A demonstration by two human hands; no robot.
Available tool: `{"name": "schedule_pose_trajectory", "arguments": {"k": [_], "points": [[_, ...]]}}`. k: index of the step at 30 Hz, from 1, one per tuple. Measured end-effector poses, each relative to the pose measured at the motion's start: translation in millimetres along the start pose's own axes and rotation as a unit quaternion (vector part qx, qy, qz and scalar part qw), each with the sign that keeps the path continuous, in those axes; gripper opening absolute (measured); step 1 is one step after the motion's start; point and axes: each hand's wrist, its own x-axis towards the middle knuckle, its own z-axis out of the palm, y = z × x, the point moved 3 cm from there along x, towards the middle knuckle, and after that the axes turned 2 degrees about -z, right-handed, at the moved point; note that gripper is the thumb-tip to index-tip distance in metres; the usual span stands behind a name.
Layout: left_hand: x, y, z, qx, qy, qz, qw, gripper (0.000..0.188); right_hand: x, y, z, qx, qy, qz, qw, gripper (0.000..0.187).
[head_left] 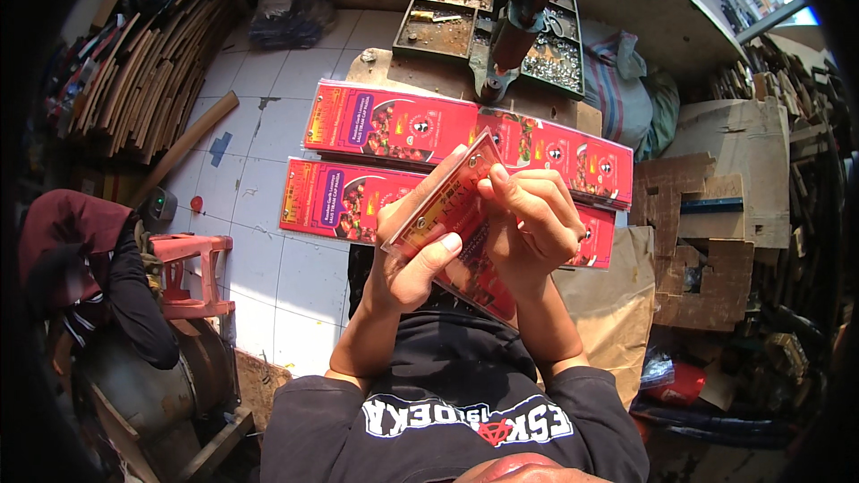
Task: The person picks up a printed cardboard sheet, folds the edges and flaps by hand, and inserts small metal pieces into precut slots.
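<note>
I hold a long red printed panel (pixel 476 279) tilted in front of my chest, with a glossy, clear-looking edge. My left hand (pixel 407 273) is closed around its left part, the thumb lying on the printed face. Near the upper right edge, my right hand (pixel 537 224) is closed, thumb and curled fingers pinching the panel. What the right fingertips hold besides the panel, if anything, is too small to tell. Beneath my hands lie two stacks of similar panels, a far stack (pixel 452 130) and a near stack (pixel 313 201), partly hidden by my hands.
A dark metal hand press (pixel 519 31) stands behind the stacks, between divided trays (pixel 438 31) of small metal parts. Brown paper (pixel 617 304) lies at my right, near cut boards (pixel 707 241). At left are a red plastic stool (pixel 192 273) and a person in dark sleeves (pixel 134 295).
</note>
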Motion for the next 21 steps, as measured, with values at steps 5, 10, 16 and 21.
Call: {"name": "schedule_pose_trajectory", "arguments": {"k": [5, 10, 16, 21], "points": [[0.5, -4.7, -5.2, -0.083, 0.006, -0.048, 0.995, 0.061, -1.5, 12.4, -6.7, 0.101, 0.020, 0.141, 0.985, 0.028], [-12.4, -34.9, -31.3, -0.185, 0.035, -0.078, 0.979, 0.052, -19.5, 19.5, -26.6, 0.313, -0.007, 0.371, 0.874, 0.030], [-6.6, -43.9, -37.3, -0.186, -0.059, -0.087, 0.977, 0.061, -30.3, 30.7, -40.9, 0.374, -0.172, 0.386, 0.825, 0.032], [16.5, -25.7, -24.6, -0.263, -0.165, 0.024, 0.950, 0.101, -28.2, 29.3, -37.0, 0.396, -0.118, 0.440, 0.798, 0.032]]}}
